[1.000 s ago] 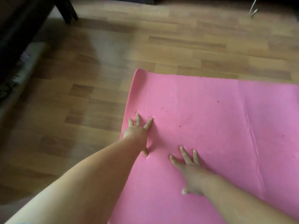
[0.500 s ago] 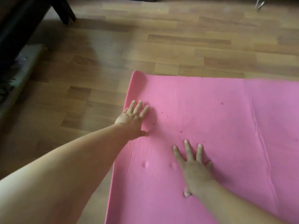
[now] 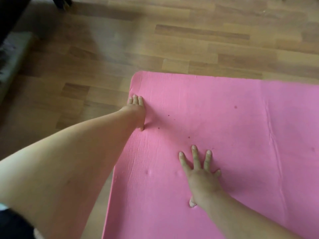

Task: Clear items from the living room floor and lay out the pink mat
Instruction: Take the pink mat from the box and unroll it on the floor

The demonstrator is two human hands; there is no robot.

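The pink mat (image 3: 233, 135) lies unrolled on the wooden floor (image 3: 155, 54), filling the lower right of the view. Its far left corner is slightly curled up. My left hand (image 3: 136, 109) presses flat on the mat close to that left edge, fingers straight and together. My right hand (image 3: 201, 173) lies flat further in, fingers spread, palm down on the foam. A long crease runs down the mat to the right of my hands, and small dents show near its left edge.
Dark furniture (image 3: 10, 18) with a leg (image 3: 63, 2) stands at the top left, above a grey rug edge (image 3: 12, 54). Bare wooden floor stretches beyond and left of the mat.
My left hand has slid forward along the mat's left edge toward the far corner, its fingers drawing together. My right hand has stayed flat in about the same place on the mat.
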